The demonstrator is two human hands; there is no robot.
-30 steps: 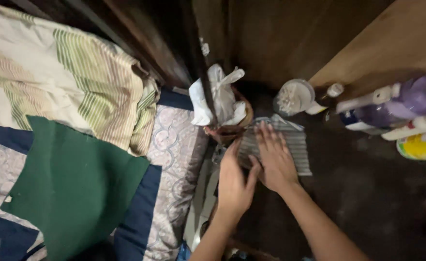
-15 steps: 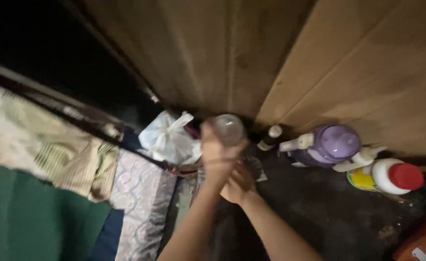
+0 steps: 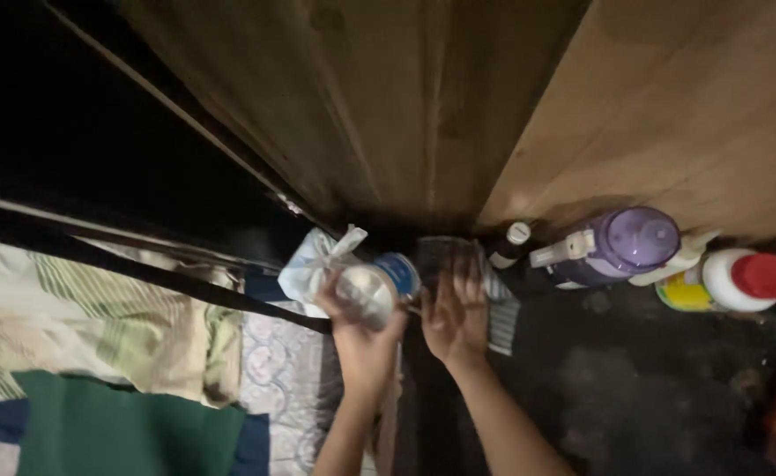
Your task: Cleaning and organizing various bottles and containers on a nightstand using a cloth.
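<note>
From the head view, your left hand point(image 3: 361, 339) is wrapped around a round clear plastic container with a blue band point(image 3: 372, 287), lifted in front of the knotted white plastic bag point(image 3: 315, 261). Your right hand point(image 3: 455, 316) lies flat with fingers spread on the grey striped cloth point(image 3: 499, 308), gripping nothing. To the right stand a purple spray bottle point(image 3: 621, 247) and a red-capped white bottle point(image 3: 738, 279).
</note>
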